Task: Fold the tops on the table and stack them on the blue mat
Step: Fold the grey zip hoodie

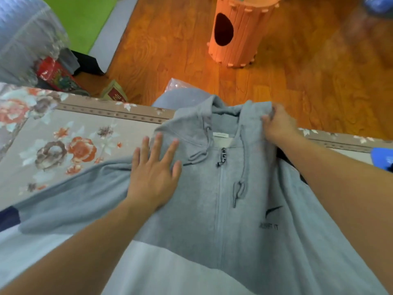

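A grey zip hoodie [212, 199] lies front-up on the table, zipper closed, hood toward the far edge and one sleeve stretched out to the left. My left hand [154, 173] presses flat on the hoodie's left shoulder with fingers spread. My right hand [276, 122] grips the bunched cloth of the hood at the far right. A corner of the blue mat [381, 155] shows at the right edge of the table. A lighter grey-white panel forms the hoodie's lower part.
The table wears a floral cloth [63, 141]. Beyond its far edge is a wooden floor with an orange stump-shaped cylinder [238, 33], small boxes [114, 92], a red package [57, 75] and a green mat [83, 20].
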The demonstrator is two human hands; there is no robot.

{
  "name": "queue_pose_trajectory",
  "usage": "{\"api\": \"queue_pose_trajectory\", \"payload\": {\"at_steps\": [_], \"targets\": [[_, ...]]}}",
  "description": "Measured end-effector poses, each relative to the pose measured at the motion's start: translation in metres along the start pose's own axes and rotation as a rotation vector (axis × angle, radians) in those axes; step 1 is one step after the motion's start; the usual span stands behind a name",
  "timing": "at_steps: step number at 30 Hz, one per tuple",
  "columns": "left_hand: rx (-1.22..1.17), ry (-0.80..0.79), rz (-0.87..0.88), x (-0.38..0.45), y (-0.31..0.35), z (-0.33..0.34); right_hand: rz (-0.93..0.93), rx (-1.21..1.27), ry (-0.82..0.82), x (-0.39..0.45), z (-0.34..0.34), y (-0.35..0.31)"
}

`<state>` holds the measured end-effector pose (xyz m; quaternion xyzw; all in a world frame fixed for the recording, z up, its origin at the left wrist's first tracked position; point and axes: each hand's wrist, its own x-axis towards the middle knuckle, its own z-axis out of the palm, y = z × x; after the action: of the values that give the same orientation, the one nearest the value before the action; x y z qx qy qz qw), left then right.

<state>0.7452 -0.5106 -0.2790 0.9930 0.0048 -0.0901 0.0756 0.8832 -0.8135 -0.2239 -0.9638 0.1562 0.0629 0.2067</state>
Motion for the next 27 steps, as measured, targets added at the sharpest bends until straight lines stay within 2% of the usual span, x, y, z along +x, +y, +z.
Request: {"api": "queue_pose_trajectory", "payload": {"at_steps": [2, 5, 7, 10, 11, 13, 17, 19, 21, 22, 24, 25, 27], "targets": [[0.027, 0.01, -0.024, 0.005, 0.002, 0.005, 0.059, -0.054, -0.072, -0.001, 0.004, 0.009], [-0.015, 0.026, -0.035, 0.001, -0.001, 0.003, 0.046, 0.012, 0.052, -0.02, 0.012, 0.026], [-0.186, 0.071, -0.067, 0.002, 0.001, -0.003, 0.053, 0.061, 0.055, -0.032, 0.009, 0.041], [-0.491, 0.207, -0.262, 0.007, 0.002, -0.008, 0.087, 0.183, -0.123, -0.04, -0.006, 0.061], [-0.48, 0.232, -0.305, 0.011, 0.002, -0.009, 0.045, 0.182, -0.188, -0.042, -0.009, 0.068], [-0.358, 0.213, -0.357, 0.03, 0.0, -0.014, -0.097, -0.001, -0.218, -0.038, -0.015, 0.082], [-0.146, 0.008, -0.412, 0.07, -0.007, -0.037, -0.111, -0.374, 0.129, -0.027, -0.027, 0.099], [-0.154, -0.041, -0.378, 0.074, -0.014, -0.041, -0.118, -0.464, 0.203, -0.041, -0.019, 0.092], [-0.265, -0.054, -0.308, 0.066, -0.019, -0.05, -0.242, -0.474, 0.258, -0.073, 0.001, 0.07], [-0.383, -0.053, -0.282, 0.058, -0.021, -0.056, -0.355, -0.431, 0.251, -0.097, 0.014, 0.054], [-0.643, -0.056, -0.294, 0.027, -0.03, -0.065, -0.569, -0.33, 0.138, -0.152, 0.042, 0.023], [-0.644, -0.029, -0.292, 0.003, -0.04, -0.067, -0.634, -0.309, 0.039, -0.179, 0.056, 0.012], [-0.406, 0.056, -0.293, -0.051, -0.083, -0.061, -0.652, -0.333, -0.165, -0.222, 0.08, -0.002]]}}
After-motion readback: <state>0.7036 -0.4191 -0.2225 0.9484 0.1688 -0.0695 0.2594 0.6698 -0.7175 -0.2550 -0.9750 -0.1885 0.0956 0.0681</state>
